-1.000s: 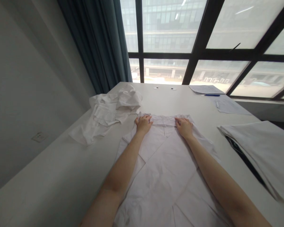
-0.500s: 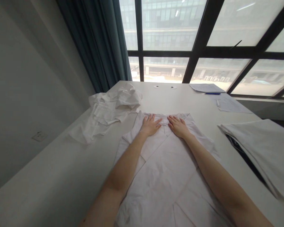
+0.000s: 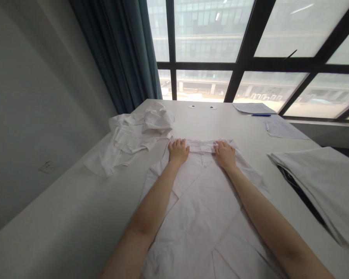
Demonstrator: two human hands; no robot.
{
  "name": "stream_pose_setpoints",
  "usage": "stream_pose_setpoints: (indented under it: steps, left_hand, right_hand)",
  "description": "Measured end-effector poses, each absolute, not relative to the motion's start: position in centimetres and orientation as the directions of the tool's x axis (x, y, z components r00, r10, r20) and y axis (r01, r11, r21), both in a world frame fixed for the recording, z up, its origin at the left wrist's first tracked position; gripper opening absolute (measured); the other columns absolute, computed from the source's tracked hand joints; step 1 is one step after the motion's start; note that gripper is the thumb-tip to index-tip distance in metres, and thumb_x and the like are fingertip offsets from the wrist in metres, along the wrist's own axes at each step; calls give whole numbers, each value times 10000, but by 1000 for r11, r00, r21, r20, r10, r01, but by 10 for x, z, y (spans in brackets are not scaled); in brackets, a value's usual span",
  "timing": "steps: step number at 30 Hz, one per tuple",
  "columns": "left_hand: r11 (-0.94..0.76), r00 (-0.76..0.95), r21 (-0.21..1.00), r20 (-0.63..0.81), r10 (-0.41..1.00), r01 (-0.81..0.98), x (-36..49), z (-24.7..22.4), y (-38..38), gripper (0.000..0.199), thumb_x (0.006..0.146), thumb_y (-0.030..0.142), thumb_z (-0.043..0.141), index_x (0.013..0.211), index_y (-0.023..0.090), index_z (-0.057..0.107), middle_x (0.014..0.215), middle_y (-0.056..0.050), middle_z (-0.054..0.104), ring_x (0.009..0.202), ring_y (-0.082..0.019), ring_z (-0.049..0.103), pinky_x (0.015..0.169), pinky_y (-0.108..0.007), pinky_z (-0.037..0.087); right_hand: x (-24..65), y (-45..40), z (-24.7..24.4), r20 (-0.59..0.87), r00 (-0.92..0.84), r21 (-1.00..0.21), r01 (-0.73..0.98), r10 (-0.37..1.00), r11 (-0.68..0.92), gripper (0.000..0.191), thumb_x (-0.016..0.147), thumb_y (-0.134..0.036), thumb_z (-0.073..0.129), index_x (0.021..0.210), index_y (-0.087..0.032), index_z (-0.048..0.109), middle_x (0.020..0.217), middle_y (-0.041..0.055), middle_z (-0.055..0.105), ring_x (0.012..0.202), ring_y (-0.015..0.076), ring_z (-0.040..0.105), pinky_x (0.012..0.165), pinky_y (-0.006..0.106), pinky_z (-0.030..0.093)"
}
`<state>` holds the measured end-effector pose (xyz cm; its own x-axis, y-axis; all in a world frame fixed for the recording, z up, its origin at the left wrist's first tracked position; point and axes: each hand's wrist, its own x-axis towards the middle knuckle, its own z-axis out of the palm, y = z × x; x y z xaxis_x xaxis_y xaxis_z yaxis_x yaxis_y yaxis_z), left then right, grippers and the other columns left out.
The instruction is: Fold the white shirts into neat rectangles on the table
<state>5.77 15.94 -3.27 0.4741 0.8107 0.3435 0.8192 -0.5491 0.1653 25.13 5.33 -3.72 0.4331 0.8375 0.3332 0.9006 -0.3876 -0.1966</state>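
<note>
A white garment [image 3: 199,201] lies spread lengthwise in front of me, with creases and a diagonal edge running across it. Along its far end runs a folded band [image 3: 201,146]. My left hand [image 3: 178,151] rests palm down on the left part of this band, fingers slightly bent and thumb apart. On the band's right part lies my right hand [image 3: 225,154], also palm down with bent fingers and the thumb held off to the side. Cloth shows between the two hands, and neither lifts any of it.
A crumpled white cloth [image 3: 130,133] lies at the left by the wall. To the right is a folded white cloth [image 3: 322,182] with something dark under it. Papers [image 3: 254,108], a blue pen [image 3: 261,115] and two small white pieces sit toward the window.
Both hands have slid apart along the far band, the left one leftward and the right one rightward. Their fingers are more bent, and more of the band shows between them.
</note>
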Motion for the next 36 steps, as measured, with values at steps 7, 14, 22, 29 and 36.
stream_pose_setpoints:
  steps: [7, 14, 22, 29, 36]
  left_hand:
    - [-553, 439, 273, 382, 813, 787, 54, -32, 164, 319, 949, 317, 455, 1232, 295, 599, 1169, -59, 647, 1127, -234, 538, 1081, -447, 258]
    - [-608, 533, 310, 298, 792, 731, 53, -33, 169, 373, 961, 301, 395, 1296, 329, 556, 1360, -15, 572, 1210, -210, 522, 1107, -490, 232]
    - [-621, 590, 181, 201, 782, 762, 55, -33, 170, 491, 967, 346, 358, 1451, 268, 383, 1471, -71, 453, 1370, -239, 361, 1145, -514, 183]
    - [-630, 599, 132, 214, 772, 765, 56, -35, 167, 527, 971, 450, 347, 1426, 197, 423, 1575, -152, 237, 1439, -272, 237, 1138, -539, 183]
    - [-689, 668, 99, 184, 721, 718, 56, -35, 168, 533, 988, 465, 254, 1452, 240, 390, 1550, -89, 331, 1439, -264, 252, 1154, -545, 131]
  right_hand:
    - [262, 53, -39, 407, 496, -264, 868, 767, -421, 367, 936, -327, 405, 1226, -187, 581, 1157, 140, 655, 1086, 306, 535, 920, 462, 318]
    - [270, 55, -46, 455, 386, -376, 900, 803, -219, 390, 870, -233, 416, 1206, -191, 610, 1121, 116, 646, 949, 243, 605, 872, 417, 429]
    - [283, 61, -53, 476, 331, -417, 901, 815, -122, 407, 841, -175, 395, 1126, -160, 685, 1196, 147, 601, 1103, 252, 565, 935, 400, 471]
    - [277, 64, -58, 425, 335, -324, 924, 841, -204, 419, 880, -195, 398, 1211, -83, 629, 1382, 199, 499, 1245, 268, 487, 1055, 420, 372]
    - [270, 59, -49, 413, 275, -223, 955, 868, -196, 430, 901, -159, 379, 1270, -186, 598, 1428, 108, 506, 1300, 235, 452, 1081, 453, 300]
